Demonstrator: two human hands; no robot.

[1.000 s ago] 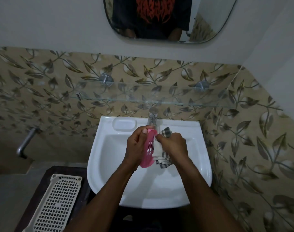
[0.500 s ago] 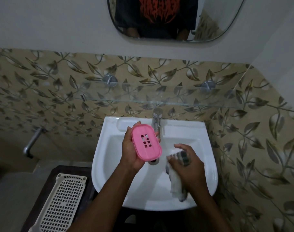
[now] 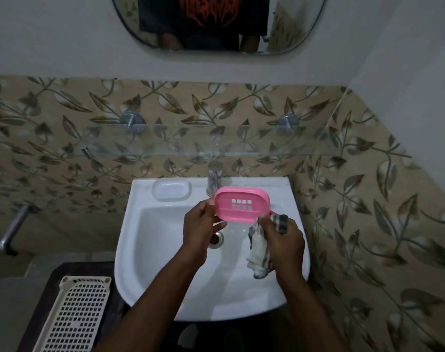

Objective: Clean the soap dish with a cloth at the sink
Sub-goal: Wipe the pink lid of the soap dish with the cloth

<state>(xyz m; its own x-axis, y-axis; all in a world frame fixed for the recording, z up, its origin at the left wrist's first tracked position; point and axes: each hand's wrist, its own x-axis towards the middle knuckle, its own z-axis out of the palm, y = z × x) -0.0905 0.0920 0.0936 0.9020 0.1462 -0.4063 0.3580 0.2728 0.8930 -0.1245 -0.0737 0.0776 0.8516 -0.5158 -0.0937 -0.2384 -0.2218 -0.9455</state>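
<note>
Hovering over the back half of the white sink basin, just in front of the tap, the pink slotted soap dish is pinched at its left end by the left hand. The checked cloth is bunched in the curled right hand, touching the dish's lower right corner. A one-ended pinch could be broken by a firm wipe, and the dish dropped into the basin.

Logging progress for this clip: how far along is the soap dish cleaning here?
Done: the pink soap dish is lifted, held by the left hand over the sink. In hand: the right hand grips the checked cloth at the dish's right corner. Left: wiping looks unfinished; the dish is not yet set down.
</note>
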